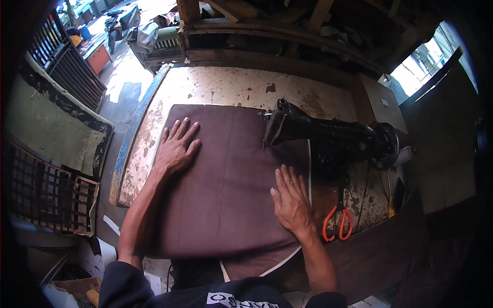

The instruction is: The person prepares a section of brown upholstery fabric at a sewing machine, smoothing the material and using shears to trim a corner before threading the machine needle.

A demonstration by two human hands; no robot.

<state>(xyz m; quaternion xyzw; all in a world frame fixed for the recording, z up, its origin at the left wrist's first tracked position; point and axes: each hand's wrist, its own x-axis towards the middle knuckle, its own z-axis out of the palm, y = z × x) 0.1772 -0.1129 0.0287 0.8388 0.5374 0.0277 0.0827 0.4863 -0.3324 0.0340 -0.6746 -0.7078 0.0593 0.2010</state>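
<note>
A large piece of dark maroon upholstery material with a pale edge lies spread across the worktable and hangs over its near side. My left hand rests flat on its far left part, fingers spread. Lower and to the right, my right hand lies flat near the pale right edge, fingers stretched out. Beyond it stands a black sewing machine; its needle end is over the material's far right part. Whether the needle is in the material I cannot tell. Scissors with orange handles lie right of my right hand.
The worktable has a worn, peeling top and a blue-edged left side. More dark material drapes at the lower right. A wooden frame stands behind the table. At the left are a green padded panel and a webbed frame.
</note>
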